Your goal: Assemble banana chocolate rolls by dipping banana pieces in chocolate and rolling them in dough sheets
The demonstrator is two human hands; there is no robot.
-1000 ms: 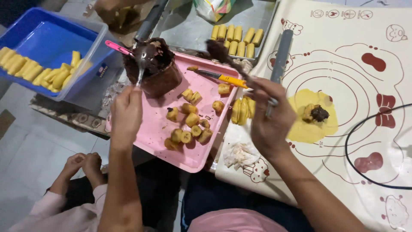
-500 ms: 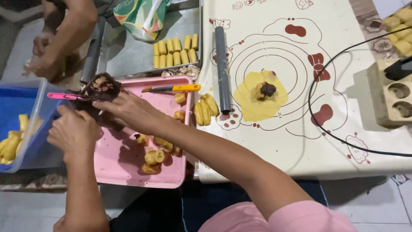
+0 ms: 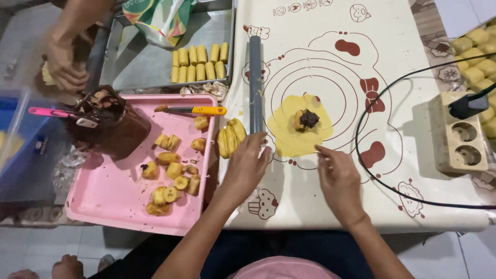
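Observation:
A flat yellow dough sheet (image 3: 294, 135) lies on the white printed baking mat (image 3: 361, 98), with a banana piece topped in dark chocolate (image 3: 307, 119) at its middle. My left hand (image 3: 247, 166) rests open on the mat just left of the dough, beside a few peeled banana pieces (image 3: 230, 137) and the end of a grey rolling pin (image 3: 254, 82). My right hand (image 3: 338, 175) is open, its fingertips touching the dough's lower right edge. Neither hand holds anything.
A pink tray (image 3: 108, 201) at left carries cut banana pieces (image 3: 173, 175), a yellow-handled knife (image 3: 199, 110) and a brown chocolate tub (image 3: 111, 124) with a pink spatula. Behind is a metal tray (image 3: 139, 62) of rolled pastries. Another person's hands (image 3: 64, 64) work at the far left. A power strip (image 3: 457, 133) and black cable (image 3: 372, 160) lie right.
Both my hands left the chocolate tub on the pink tray and came right to the dough sheet on the mat. The view shifted right with them.

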